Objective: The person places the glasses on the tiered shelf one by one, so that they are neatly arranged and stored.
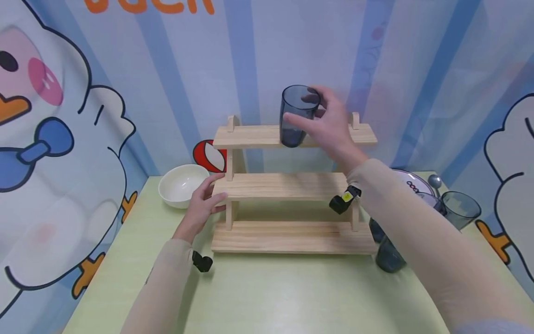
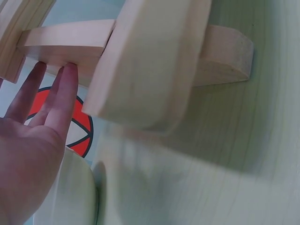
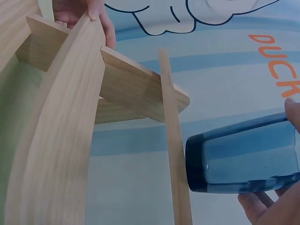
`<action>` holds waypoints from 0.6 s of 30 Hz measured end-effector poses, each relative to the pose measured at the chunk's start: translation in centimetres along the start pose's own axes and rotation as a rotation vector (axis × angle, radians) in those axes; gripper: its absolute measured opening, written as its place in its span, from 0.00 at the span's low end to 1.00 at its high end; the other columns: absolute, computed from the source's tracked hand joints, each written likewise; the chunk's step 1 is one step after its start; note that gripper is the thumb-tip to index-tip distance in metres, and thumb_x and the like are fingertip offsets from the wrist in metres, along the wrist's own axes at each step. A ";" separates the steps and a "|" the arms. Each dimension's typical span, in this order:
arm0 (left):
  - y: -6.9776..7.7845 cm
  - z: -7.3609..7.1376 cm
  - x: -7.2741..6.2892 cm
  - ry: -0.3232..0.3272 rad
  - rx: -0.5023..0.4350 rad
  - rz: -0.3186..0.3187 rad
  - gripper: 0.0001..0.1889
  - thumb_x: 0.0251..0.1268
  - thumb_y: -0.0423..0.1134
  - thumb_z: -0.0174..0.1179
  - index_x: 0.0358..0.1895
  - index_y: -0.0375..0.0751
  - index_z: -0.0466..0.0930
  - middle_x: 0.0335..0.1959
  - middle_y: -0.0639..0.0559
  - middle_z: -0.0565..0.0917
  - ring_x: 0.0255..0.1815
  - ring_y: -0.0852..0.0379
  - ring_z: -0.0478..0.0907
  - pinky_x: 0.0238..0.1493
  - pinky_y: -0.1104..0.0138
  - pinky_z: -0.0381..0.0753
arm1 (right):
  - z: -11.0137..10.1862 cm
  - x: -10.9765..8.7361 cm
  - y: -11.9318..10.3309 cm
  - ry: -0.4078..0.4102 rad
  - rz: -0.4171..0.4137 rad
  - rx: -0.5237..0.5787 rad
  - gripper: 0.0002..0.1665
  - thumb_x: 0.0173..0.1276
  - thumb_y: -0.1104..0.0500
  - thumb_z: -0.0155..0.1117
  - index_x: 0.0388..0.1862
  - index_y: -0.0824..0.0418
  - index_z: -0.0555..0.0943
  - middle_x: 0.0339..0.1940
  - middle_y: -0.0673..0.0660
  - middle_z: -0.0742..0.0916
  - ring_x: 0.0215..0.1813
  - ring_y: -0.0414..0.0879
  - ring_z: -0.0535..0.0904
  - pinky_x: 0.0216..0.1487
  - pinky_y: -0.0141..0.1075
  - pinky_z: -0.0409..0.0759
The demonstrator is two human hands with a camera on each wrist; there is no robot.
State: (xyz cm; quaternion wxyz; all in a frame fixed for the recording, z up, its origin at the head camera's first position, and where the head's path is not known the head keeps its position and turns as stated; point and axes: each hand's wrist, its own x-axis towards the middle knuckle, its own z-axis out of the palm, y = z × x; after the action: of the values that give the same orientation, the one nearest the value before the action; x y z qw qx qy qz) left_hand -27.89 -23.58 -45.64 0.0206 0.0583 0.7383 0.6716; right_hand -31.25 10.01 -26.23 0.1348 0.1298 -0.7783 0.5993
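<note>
A three-tier wooden display rack (image 1: 288, 185) stands on the table. My right hand (image 1: 331, 123) grips a dark blue-grey glass tumbler (image 1: 292, 125) by its side, thumb in front and fingers behind. The tumbler is upright at the top board (image 1: 250, 137), its base right at that board in the right wrist view. On the rack's left side, my left hand (image 1: 200, 206) holds the end of the middle board (image 1: 283, 185), thumb at the front edge. In the left wrist view its fingers (image 2: 65, 93) press against the side support (image 2: 70, 42).
A white bowl (image 1: 177, 188) sits left of the rack. To the right, partly behind my right arm, are several dark glasses (image 1: 459, 208), a patterned plate (image 1: 410, 178) and a spoon (image 1: 435, 181). A blue striped cartoon backdrop (image 1: 187, 83) hangs close behind the rack.
</note>
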 end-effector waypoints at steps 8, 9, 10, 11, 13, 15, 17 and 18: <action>0.1 0.0 -0.1 -0.004 -0.010 0.004 0.31 0.76 0.39 0.63 0.79 0.56 0.67 0.73 0.40 0.72 0.66 0.42 0.76 0.61 0.45 0.84 | 1.9 1.7 -0.5 -0.027 0.075 -0.008 0.54 0.60 0.43 0.82 0.80 0.49 0.64 0.70 0.51 0.80 0.66 0.48 0.77 0.66 0.42 0.80; 0.1 0.0 -0.1 -0.003 -0.008 0.006 0.31 0.76 0.39 0.63 0.79 0.56 0.67 0.73 0.40 0.72 0.66 0.41 0.76 0.61 0.45 0.84 | 2.2 1.9 -0.5 -0.026 0.085 -0.014 0.54 0.60 0.43 0.82 0.80 0.49 0.63 0.71 0.51 0.79 0.67 0.47 0.77 0.67 0.41 0.80; 0.1 0.1 0.0 -0.002 -0.009 0.006 0.31 0.76 0.39 0.63 0.79 0.56 0.67 0.73 0.39 0.72 0.65 0.41 0.76 0.61 0.45 0.83 | 2.5 2.1 -0.5 -0.027 0.095 -0.016 0.55 0.60 0.43 0.82 0.80 0.49 0.63 0.71 0.51 0.79 0.68 0.47 0.77 0.68 0.41 0.79; 0.0 0.1 0.0 0.000 -0.008 0.007 0.31 0.76 0.39 0.63 0.79 0.56 0.67 0.73 0.40 0.72 0.65 0.41 0.76 0.61 0.45 0.83 | 2.7 2.2 -0.5 -0.028 0.098 -0.020 0.55 0.61 0.43 0.82 0.80 0.49 0.63 0.72 0.51 0.79 0.68 0.47 0.77 0.68 0.41 0.79; 0.0 0.1 0.0 0.003 -0.007 0.007 0.31 0.76 0.39 0.64 0.79 0.56 0.67 0.73 0.40 0.72 0.65 0.41 0.76 0.61 0.45 0.83 | 3.1 2.4 -0.5 -0.031 0.104 -0.026 0.55 0.61 0.42 0.81 0.81 0.49 0.62 0.72 0.51 0.78 0.69 0.47 0.76 0.68 0.41 0.79; -0.1 0.1 -0.1 0.004 -0.007 0.007 0.31 0.76 0.39 0.64 0.78 0.56 0.67 0.73 0.40 0.72 0.66 0.40 0.76 0.61 0.44 0.83 | 3.3 2.4 -0.7 -0.029 0.113 -0.035 0.55 0.62 0.42 0.81 0.82 0.49 0.62 0.74 0.52 0.76 0.70 0.47 0.75 0.68 0.41 0.79; -0.1 0.1 -0.1 0.004 -0.006 0.007 0.31 0.76 0.39 0.64 0.78 0.56 0.67 0.73 0.40 0.72 0.66 0.40 0.76 0.61 0.44 0.83 | 3.5 2.5 -0.7 -0.028 0.123 -0.046 0.55 0.62 0.41 0.80 0.82 0.47 0.61 0.75 0.53 0.75 0.71 0.48 0.74 0.68 0.41 0.79; -0.1 0.0 -0.1 0.004 -0.006 0.008 0.31 0.76 0.39 0.64 0.78 0.56 0.67 0.73 0.40 0.72 0.66 0.40 0.76 0.61 0.44 0.83 | 3.6 2.6 -0.7 -0.027 0.129 -0.055 0.55 0.63 0.41 0.80 0.83 0.46 0.60 0.76 0.53 0.74 0.71 0.48 0.74 0.68 0.41 0.79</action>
State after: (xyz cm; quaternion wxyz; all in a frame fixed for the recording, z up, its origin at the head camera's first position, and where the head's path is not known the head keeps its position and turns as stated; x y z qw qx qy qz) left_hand -27.84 -23.55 -45.71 0.0166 0.0601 0.7361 0.6740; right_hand -33.56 6.22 -25.52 0.0889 0.0839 -0.8029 0.5834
